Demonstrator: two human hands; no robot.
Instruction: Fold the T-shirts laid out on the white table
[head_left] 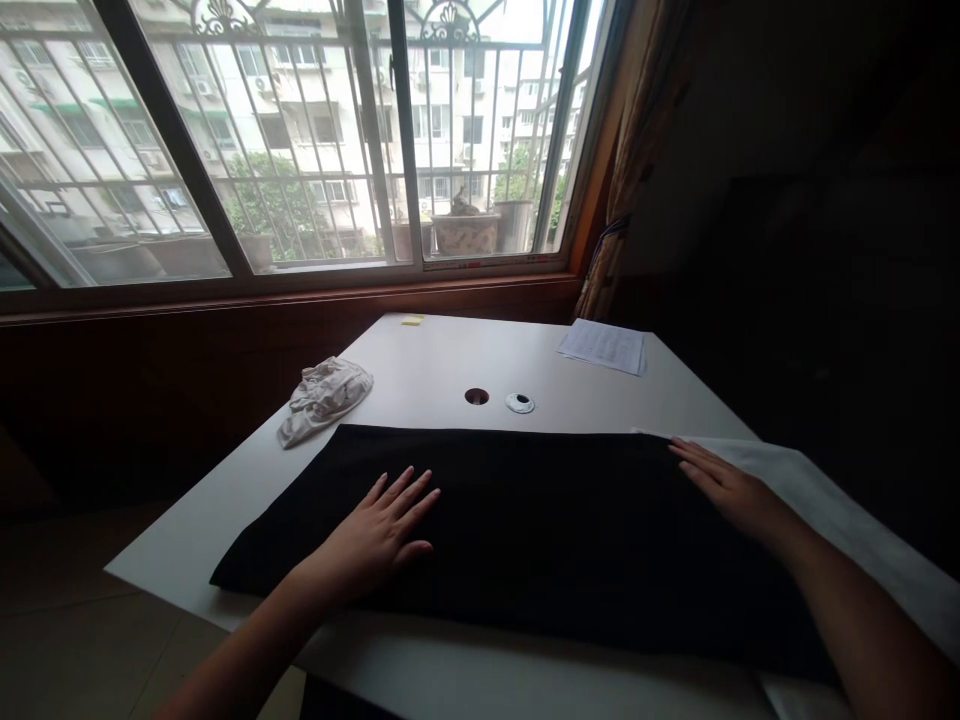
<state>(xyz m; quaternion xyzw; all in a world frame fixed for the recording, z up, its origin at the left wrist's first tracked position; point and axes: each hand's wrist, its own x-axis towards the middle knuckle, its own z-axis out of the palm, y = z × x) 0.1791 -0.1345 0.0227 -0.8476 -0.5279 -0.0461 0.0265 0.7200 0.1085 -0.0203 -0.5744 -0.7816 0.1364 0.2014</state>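
A large piece of black cloth [540, 530] lies spread across the near half of the white table [450, 355]. Palm down on its left part rests my left hand [386, 530], fingers spread and holding nothing. My right hand [720, 485] lies along the cloth's far right corner, its fingers stretched out flat and close together. Under and beyond the cloth's right side shows a thin white sheet [795, 475], whose material I cannot make out. The cloth looks smooth, and its far edge runs nearly straight.
A crumpled pale cloth [326, 395] lies at the table's left edge. Behind the black cloth are a round hole [477, 397] and a loose round cover [520, 403]. Printed papers [604, 345] and a yellow note [412, 320] lie farther back, below a barred window [322, 140].
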